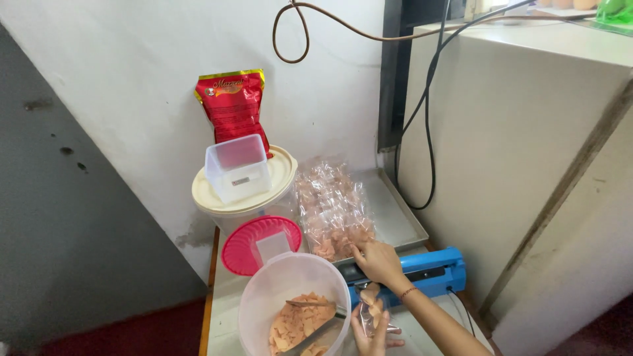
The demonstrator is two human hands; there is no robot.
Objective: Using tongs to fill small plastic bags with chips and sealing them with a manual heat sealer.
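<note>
My left hand (373,338) is at the bottom edge, holding a small clear bag of orange chips (369,304) upright just in front of a blue heat sealer (432,267). My right hand (378,262) reaches over the sealer's left end. Its curled fingers rest on the front of a pile of clear chip packets (331,201) on a metal tray (397,221). Whether it grips a packet is unclear. To the left stands a large clear tub (264,298) of loose orange chips with metal tongs (315,306) lying in it.
Behind the tub lie a pink lid (245,254), a cream-lidded bucket (280,173) with a clear square container (237,168) on top, and a red snack bag (233,105) against the wall. A beige cabinet (514,151) stands at the right, with cables (428,99) hanging beside it.
</note>
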